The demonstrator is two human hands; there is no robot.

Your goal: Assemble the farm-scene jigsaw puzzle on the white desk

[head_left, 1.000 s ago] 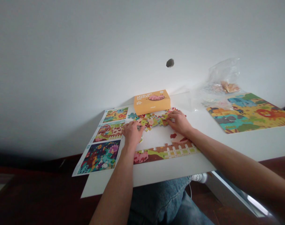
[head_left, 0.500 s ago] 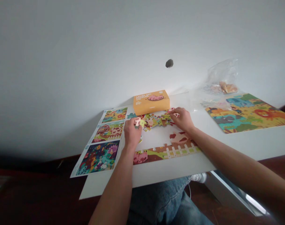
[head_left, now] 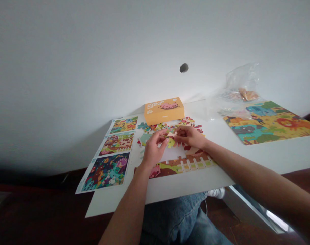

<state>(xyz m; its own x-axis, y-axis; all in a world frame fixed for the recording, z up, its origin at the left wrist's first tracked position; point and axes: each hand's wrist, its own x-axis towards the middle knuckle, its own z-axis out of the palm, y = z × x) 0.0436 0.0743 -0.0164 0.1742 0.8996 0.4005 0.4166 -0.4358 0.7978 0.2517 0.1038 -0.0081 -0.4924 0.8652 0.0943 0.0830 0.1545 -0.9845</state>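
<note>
Above the table, my two hands meet fingertip to fingertip. My left hand (head_left: 156, 145) pinches a yellow-green puzzle piece (head_left: 171, 142). My right hand (head_left: 189, 135) is closed against it, its fingers on a pinkish piece (head_left: 174, 134); how the two pieces meet is partly hidden. Beneath and behind the hands lies a pile of loose puzzle pieces (head_left: 155, 128). Nearer to me is a joined strip of puzzle (head_left: 193, 164) with a white fence, a pink pig and brown ground. A cow-patterned part (head_left: 193, 151) sits above its right end, partly under my right wrist.
An orange puzzle box (head_left: 164, 111) stands behind the pile, close to the wall. A sheet with three pictures (head_left: 109, 153) lies at the left. To the right are an assembled animal puzzle (head_left: 272, 124) and clear plastic bags (head_left: 240, 86) with pieces inside.
My left hand has moved right with its piece. My right hand has come left and nearer from the far side of the pile, so both hands now meet over the middle.
</note>
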